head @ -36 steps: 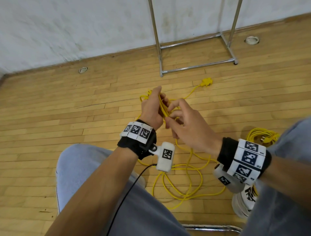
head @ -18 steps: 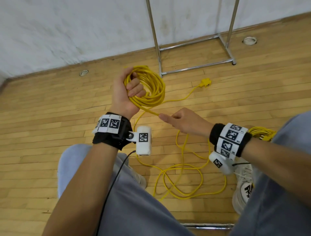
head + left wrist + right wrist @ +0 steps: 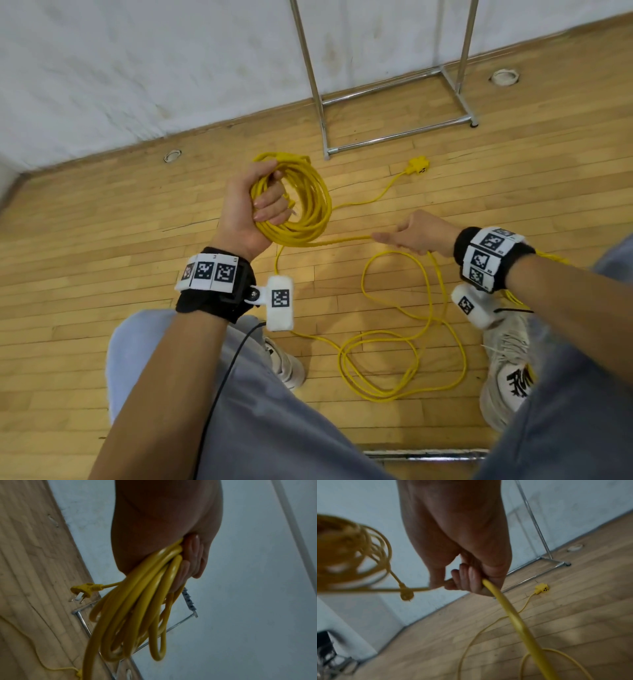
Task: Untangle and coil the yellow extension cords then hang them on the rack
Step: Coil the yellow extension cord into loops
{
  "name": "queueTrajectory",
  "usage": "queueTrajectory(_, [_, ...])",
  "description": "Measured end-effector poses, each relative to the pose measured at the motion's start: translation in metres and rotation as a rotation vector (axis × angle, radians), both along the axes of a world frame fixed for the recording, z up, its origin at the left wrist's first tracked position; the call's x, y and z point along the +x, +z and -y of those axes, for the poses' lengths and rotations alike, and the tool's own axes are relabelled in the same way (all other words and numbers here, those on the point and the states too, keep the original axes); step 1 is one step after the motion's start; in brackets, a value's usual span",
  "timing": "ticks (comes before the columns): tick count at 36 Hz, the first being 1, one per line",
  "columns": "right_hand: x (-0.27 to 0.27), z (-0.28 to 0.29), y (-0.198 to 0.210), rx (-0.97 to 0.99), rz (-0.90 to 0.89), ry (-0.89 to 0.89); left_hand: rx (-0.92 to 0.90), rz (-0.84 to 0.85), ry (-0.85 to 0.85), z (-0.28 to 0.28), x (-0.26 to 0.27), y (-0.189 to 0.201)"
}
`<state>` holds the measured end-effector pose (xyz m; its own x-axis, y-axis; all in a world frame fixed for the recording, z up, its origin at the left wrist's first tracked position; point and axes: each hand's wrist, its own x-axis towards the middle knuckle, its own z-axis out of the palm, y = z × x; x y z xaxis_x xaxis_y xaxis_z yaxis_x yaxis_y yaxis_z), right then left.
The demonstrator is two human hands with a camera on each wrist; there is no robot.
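the left hand [image 3: 251, 209] is raised in front of the person with its fingers curled round a bundle of several loops, the coil [image 3: 310, 202] of the yellow extension cord [image 3: 404, 342]. in the left wrist view the loops hang out of the fist as glossy, smooth yellow tubing, and a pronged plug [image 3: 84, 589] sticks out sideways from the bundle on a short thinner lead. one strand runs from the bottom of the coil across to the right hand [image 3: 416, 233], which is closed round it, thumb and curled fingers gripping the cord; in the right wrist view the strand leaves the lower side of that fist and drops toward the floor.

the uncoiled part of the cord lies on the wooden floor [image 3: 102, 240] in loose overlapping loops between the person's two shoes, and a thin run leads away to a yellow socket block [image 3: 418, 165] lying near the foot of the rack [image 3: 390, 137]. the rack is a chrome frame standing by the white wall; only its base and lower uprights show, the top being cut off.

a second patch of yellow cord [image 3: 548, 260] shows behind the right wrist band, mostly hidden by the arm, so its shape cannot be made out. the coil is blurred in the right wrist view. a dark object in that view's lower left corner is too blurred to identify.
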<state>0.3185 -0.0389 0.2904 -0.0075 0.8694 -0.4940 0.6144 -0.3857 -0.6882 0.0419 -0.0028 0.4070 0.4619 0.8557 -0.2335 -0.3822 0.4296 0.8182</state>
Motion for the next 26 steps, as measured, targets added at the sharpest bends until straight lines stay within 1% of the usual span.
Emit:
queueTrajectory(2, [0.003,-0.004,0.002,0.0,-0.09,-0.087,0.021,-0.111,-0.036,0.003,0.008,-0.004])
queueTrajectory(3, [0.004,-0.006,0.005,-0.016,-0.171,-0.131,0.031,-0.178,-0.049,0.005,0.012,-0.006])
queueTrajectory(8, [0.009,-0.019,0.031,-0.142,-0.68,-0.309,0.032,-0.465,-0.09,0.017,0.04,-0.014])
queueTrajectory(11, [0.005,-0.019,0.055,-0.211,-0.955,-0.38,0.098,-0.623,-0.098,0.026,0.056,-0.021])
queueTrajectory(13, [-0.001,-0.016,0.07,-0.221,-1.068,-0.392,0.149,-0.706,-0.09,0.033,0.065,-0.025])
queueTrajectory(14, [-0.004,-0.014,0.075,-0.216,-1.095,-0.378,0.163,-0.725,-0.075,0.036,0.07,-0.028])
queueTrajectory(17, [-0.015,-0.009,0.083,-0.154,-1.055,-0.311,0.184,-0.746,0.009,0.041,0.082,-0.032])
queueTrajectory(21, [-0.032,-0.002,0.088,-0.01,-0.893,-0.246,0.183,-0.73,0.134,0.041,0.09,-0.035])
queueTrajectory(23, [-0.039,0.002,0.089,0.062,-0.809,-0.18,0.158,-0.723,0.193,0.039,0.09,-0.036])
queueTrajectory(26, [-0.049,0.009,0.088,0.157,-0.663,-0.047,0.075,-0.709,0.289,0.033,0.085,-0.038])
